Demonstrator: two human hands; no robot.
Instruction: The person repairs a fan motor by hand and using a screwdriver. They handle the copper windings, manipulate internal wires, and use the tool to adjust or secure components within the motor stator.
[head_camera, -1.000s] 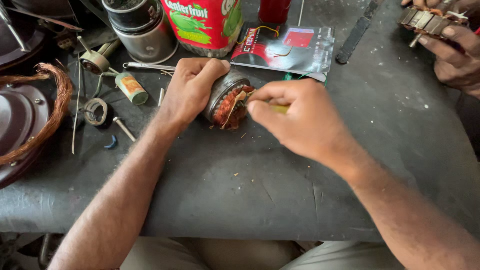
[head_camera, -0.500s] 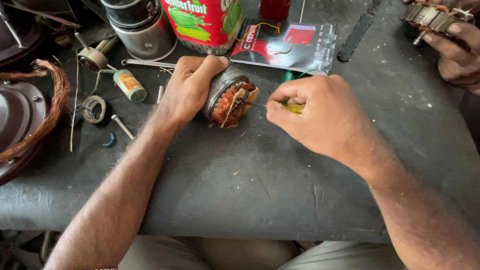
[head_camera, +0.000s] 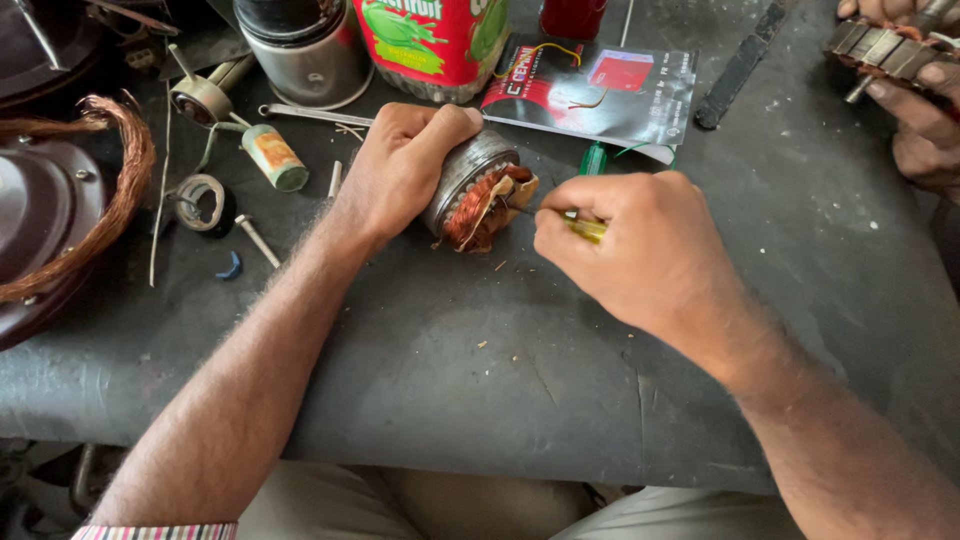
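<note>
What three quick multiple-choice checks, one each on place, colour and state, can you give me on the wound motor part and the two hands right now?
1. Where does the motor stator lie?
A. On the dark workbench, in front of the red and green tin
B. Inside the steel cup
C. On the person's lap

2. What colour are its windings?
A. Blue
B. Copper-orange
C. White

3. How is the stator held?
A. Lying free, both hands away
B. Left hand wrapped round it, right hand bringing a thin tool to its end
C. Lifted high by the right hand

Answers: 1 A, it rests on the workbench below the tin. 2 B, the coils show copper-orange. 3 B, the left hand grips it while the right hand points a yellow-handled tool at it.
</note>
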